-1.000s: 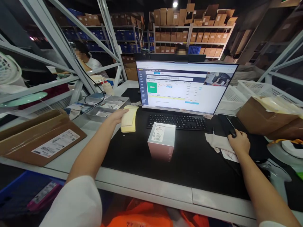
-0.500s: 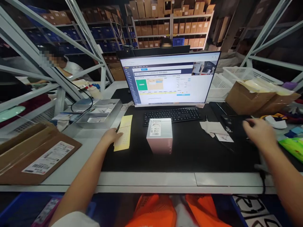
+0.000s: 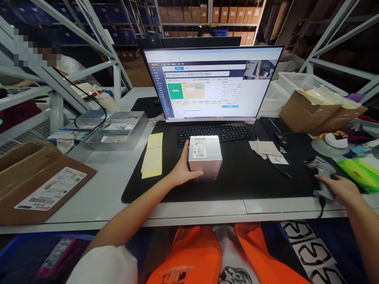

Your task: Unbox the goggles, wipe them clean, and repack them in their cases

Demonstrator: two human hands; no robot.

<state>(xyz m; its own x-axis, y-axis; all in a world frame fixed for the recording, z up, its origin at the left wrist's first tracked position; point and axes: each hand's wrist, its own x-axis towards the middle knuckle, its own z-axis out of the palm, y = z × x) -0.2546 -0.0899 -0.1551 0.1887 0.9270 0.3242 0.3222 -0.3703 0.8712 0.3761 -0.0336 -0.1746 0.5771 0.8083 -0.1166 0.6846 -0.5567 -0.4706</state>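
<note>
A small box (image 3: 205,170), white on top and pinkish in front, stands upright on the black desk mat. My left hand (image 3: 183,167) grips its left side, thumb across the front and fingers along the side, partly hidden. A printed label with a barcode lies on the box's top. At the right end of the mat, my right hand (image 3: 340,187) is closed around a grey barcode scanner (image 3: 323,173) with a cable hanging from its grip. Left of the box lies a yellow label sheet (image 3: 153,156).
Behind the box are a keyboard (image 3: 216,133) and a monitor (image 3: 204,90). An opened cardboard box (image 3: 41,185) and a divided grey tray (image 3: 118,132) sit at left. To the right are a mouse (image 3: 280,139), paper scraps (image 3: 266,150) and a green packet (image 3: 359,173).
My left hand has left the yellow sheet and moved right onto the box. My right hand has come down and taken hold of the barcode scanner. The camera view has tilted down.
</note>
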